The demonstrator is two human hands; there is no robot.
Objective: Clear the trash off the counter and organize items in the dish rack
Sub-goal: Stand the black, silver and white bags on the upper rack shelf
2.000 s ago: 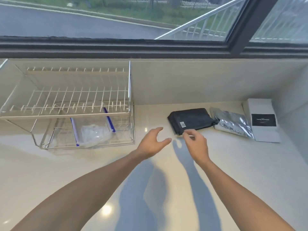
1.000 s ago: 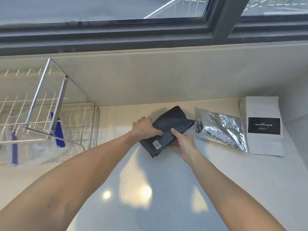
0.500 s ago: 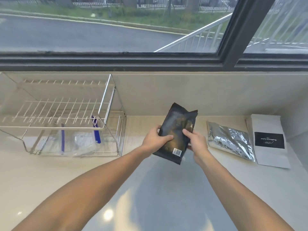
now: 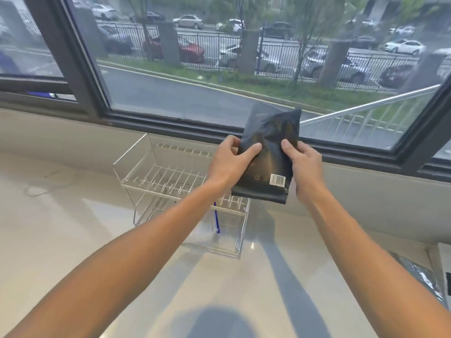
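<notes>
Both hands, left hand & right hand, pinch the black pouch by its sides, upright in the air above the dish rack; thin slick film w/ thumb-only grip could prob slip & drop onto the rack

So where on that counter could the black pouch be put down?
Bare counter left of the dish rack, and the wide stretch in front of it. The right edge is crowded: silver bag, white packet.
</notes>
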